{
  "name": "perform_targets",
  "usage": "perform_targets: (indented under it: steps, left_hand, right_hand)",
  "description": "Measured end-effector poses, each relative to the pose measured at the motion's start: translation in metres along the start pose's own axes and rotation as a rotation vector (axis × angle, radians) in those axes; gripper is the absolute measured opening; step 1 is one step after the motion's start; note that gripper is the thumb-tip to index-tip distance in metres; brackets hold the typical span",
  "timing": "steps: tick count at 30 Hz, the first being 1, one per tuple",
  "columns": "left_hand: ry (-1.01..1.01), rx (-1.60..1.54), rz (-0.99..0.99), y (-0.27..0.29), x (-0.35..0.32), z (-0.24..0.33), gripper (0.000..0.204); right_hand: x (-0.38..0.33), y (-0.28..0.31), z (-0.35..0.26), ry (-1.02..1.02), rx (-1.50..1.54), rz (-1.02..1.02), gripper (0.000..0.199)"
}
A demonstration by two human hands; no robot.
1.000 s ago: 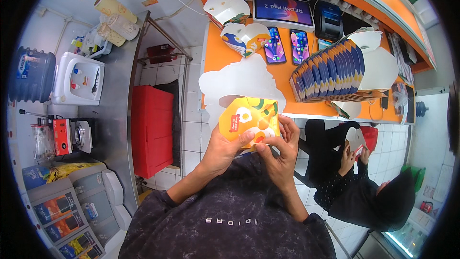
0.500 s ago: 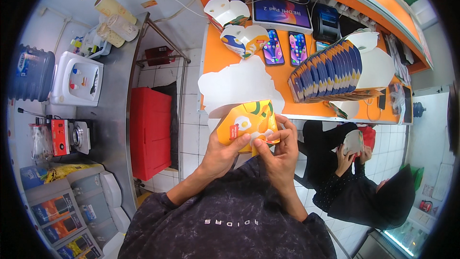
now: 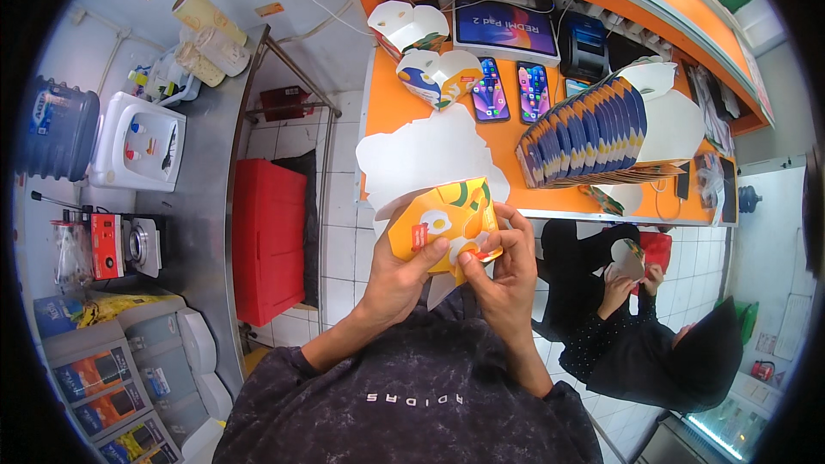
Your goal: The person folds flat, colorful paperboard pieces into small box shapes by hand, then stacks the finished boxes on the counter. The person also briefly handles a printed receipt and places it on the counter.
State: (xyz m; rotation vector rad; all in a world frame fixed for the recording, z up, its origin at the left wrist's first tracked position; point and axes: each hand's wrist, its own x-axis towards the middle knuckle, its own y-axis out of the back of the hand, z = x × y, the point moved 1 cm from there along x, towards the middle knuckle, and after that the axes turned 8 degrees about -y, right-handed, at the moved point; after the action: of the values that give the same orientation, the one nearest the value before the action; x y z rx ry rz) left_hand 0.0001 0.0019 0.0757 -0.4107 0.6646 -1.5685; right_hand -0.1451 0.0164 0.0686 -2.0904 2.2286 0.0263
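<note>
A yellow paper food box, printed with a fried egg and green shapes, is held part-folded in front of my chest. My left hand grips its left side, thumb on the printed face. At the lower right corner, my right hand is closed on the box's edge, thumb and fingers pinching a flap. White paperboard spreads out beyond the box over the counter's edge; I cannot tell how much of it belongs to this box. Two folded boxes, a patterned box and a white-lined box, stand open on the counter behind it.
On the orange counter are two phones, a tablet box, a black device and a long row of nested blue boxes. A seated co-worker handles another box at right. A red bin stands at left.
My hands stay on the yellow box, with the flap at its lower right shifting slightly under my right fingers. The co-worker's box has turned a little.
</note>
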Motion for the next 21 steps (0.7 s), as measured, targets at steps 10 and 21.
perform_targets:
  steps: [10, 21]
  left_hand:
    - [0.203, -0.096, -0.074, 0.006, -0.004, -0.006, 0.041]
    - [0.059, 0.626, -0.347, 0.012, 0.018, 0.0, 0.039]
  right_hand:
    - [0.004, 0.0, 0.016, -0.055, 0.107, 0.076, 0.033]
    - [0.01, 0.011, 0.043, -0.103, 0.078, 0.066, 0.05]
